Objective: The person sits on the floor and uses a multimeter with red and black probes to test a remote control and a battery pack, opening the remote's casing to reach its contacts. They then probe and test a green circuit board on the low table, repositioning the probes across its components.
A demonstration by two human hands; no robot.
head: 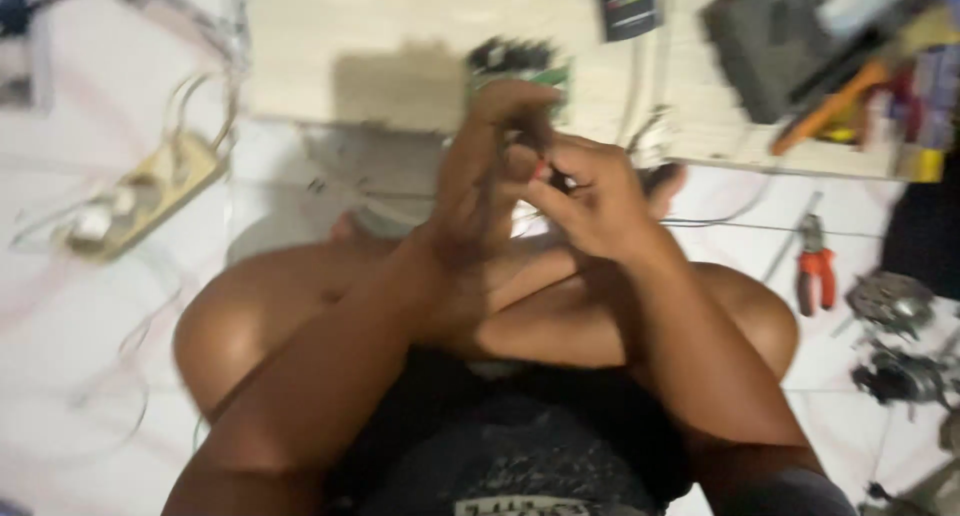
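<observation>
- I see the left hand [490, 166] raised above the crossed knees, fingers curled together and pointing up toward the table edge; it appears to pinch something thin, but motion blur hides what it closes on, so I cannot tell its grip for certain.
- The right hand [590, 201] sits just beside it, touching it at the fingertips. Its thumb and forefinger are pressed together on a small dark part with a red tip [550, 176], which lies between the two hands.
- The small part is too blurred to give a clear long axis; it seems to run roughly across, from the right fingertips toward the left palm. The right hand is the nearer holder; the left meets it from the other side.
- Just behind the left fingertips, at the near edge of the pale wooden table top [330, 56], lies a green circuit board with dark components [520, 66]. It is near the hands but I cannot tell whether it is touched.
- Thin wires [720, 221] trail from the hands' area out to the right across the white tiled floor [70, 376].
- Well apart on the right floor lie red-handled pliers [815, 271] and grey metal motor parts [890, 301].
- On the left floor, well apart, rests a cream power strip with plugs [140, 196].
- An orange-handled tool [830, 106] lies on the table's right end.
</observation>
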